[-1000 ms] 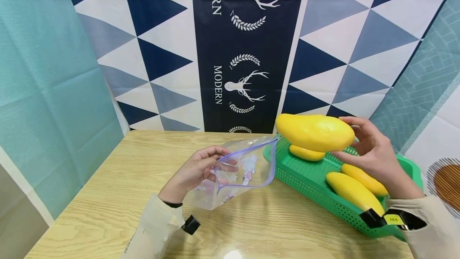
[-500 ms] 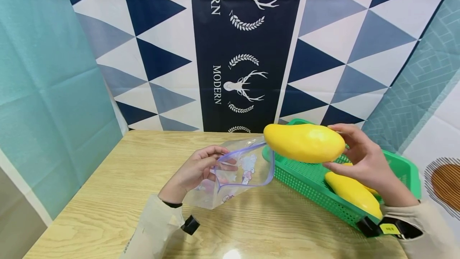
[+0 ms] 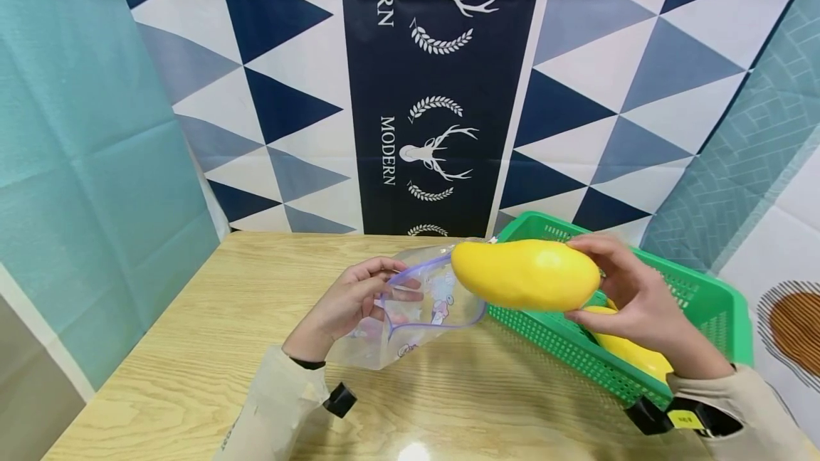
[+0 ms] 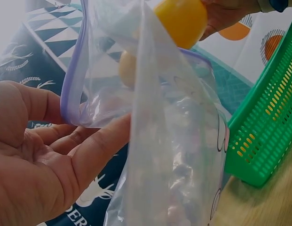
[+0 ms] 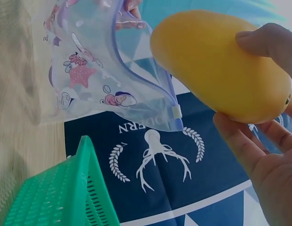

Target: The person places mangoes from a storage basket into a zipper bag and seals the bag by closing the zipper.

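Note:
My right hand (image 3: pixel 631 297) grips a yellow mango (image 3: pixel 525 274) by its right end, thumb on one side and fingers on the other. The mango's free end is at the open mouth of a clear zip bag (image 3: pixel 410 336) with a purple rim and cartoon prints. With my left hand (image 3: pixel 355 304) I hold the bag's left edge, some fingers inside the mouth. In the right wrist view the bag's white slider (image 5: pixel 177 111) shows at a corner of the rim. Through the film in the left wrist view part of the mango (image 4: pixel 182 22) is visible.
A green perforated basket (image 3: pixel 705 290) stands on the right of the wooden table (image 3: pixel 211 347), close to the bag. Another mango (image 3: pixel 634 356) lies in it, partly hidden by my right hand. A patterned cloth (image 3: pixel 435 91) hangs behind the table.
My right hand has carried the mango left and down, from above the basket to the bag's mouth. The left hand and the bag have hardly moved.

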`<state>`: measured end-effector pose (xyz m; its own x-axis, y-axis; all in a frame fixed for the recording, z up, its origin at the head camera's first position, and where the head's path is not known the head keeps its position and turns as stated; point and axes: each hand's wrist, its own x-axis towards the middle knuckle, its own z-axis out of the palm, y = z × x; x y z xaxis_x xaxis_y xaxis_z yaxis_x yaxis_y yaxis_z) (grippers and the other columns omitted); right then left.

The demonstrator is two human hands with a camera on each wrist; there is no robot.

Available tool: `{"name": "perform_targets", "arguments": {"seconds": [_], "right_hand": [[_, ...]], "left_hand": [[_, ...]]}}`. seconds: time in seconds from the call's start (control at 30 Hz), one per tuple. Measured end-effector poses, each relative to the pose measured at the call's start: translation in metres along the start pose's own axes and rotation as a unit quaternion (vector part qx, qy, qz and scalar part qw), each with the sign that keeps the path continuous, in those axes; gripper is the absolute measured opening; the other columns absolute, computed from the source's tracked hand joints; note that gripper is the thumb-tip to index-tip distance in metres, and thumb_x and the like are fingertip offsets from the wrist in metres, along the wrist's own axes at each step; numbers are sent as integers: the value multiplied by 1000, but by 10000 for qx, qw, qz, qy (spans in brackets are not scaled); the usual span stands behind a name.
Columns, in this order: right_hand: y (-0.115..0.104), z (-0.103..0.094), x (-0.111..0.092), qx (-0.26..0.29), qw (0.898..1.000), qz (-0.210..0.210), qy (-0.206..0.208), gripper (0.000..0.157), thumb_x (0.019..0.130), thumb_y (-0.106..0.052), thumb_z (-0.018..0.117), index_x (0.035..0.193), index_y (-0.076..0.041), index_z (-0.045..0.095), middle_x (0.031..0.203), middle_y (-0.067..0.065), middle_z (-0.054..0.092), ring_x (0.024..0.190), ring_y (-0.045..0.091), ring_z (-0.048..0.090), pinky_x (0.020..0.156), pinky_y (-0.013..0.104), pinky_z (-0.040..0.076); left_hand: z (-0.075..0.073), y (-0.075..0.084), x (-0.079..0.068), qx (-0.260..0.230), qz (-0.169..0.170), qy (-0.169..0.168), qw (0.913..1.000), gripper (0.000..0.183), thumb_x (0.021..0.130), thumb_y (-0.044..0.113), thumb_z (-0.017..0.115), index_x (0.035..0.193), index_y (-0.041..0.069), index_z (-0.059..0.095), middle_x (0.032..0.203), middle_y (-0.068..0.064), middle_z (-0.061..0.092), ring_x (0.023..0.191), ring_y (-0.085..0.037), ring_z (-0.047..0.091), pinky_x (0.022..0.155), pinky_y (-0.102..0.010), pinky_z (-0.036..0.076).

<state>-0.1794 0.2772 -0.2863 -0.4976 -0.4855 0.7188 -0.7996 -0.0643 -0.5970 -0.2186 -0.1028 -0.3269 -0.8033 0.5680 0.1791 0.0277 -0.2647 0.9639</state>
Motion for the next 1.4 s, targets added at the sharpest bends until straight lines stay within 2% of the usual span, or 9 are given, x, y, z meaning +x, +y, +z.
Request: {"name": "perform_targets", "arguments": {"seconds": [0.23, 0.4, 0.67, 1.03, 1.4], "right_hand": [[3, 9, 2, -191, 9996, 18, -195, 85, 55, 36, 70, 133, 22, 40, 136, 20, 46, 120, 23, 52, 91, 24, 53], [7, 18, 2, -458, 9986, 140, -220, 86, 55, 35, 72, 134, 17, 44, 134, 20, 46, 121, 21, 50, 89, 22, 54], [11, 33, 5, -1050, 9919, 676, -216, 82, 62, 25, 79, 135, 10, 47, 133, 10, 48, 117, 14, 53, 90, 22, 53], [20, 47, 9, -974, 9923, 763, 114, 78, 63, 25, 79, 134, 8, 50, 127, 10, 51, 112, 13, 55, 89, 21, 53], [21, 64, 16, -1831, 9723, 1428, 276, 70, 69, 8, 86, 132, -2, 55, 123, 6, 53, 105, 9, 54, 85, 18, 54]], "left_hand": [[2, 3, -1, -89, 12, 141, 9999, 27, 97, 1, 42, 116, 10, 60, 110, -8, 71, 103, -23, 70, 66, -30, 60], [2, 2, -1, -99, 39, 96, 9999, 27, 97, 1, 43, 115, 11, 60, 110, -7, 71, 103, -23, 70, 64, -28, 60], [4, -1, 0, -112, 9, -50, 9999, 27, 97, 1, 43, 115, 11, 60, 110, -8, 71, 103, -24, 70, 67, -30, 60], [5, -1, 1, -117, 2, 45, 9999, 28, 96, 0, 43, 115, 10, 60, 112, -9, 71, 103, -23, 70, 65, -27, 60], [4, -1, 1, 31, 12, 26, 10000, 25, 99, 2, 42, 116, 10, 60, 112, -8, 71, 105, -24, 69, 68, -29, 60]]}}
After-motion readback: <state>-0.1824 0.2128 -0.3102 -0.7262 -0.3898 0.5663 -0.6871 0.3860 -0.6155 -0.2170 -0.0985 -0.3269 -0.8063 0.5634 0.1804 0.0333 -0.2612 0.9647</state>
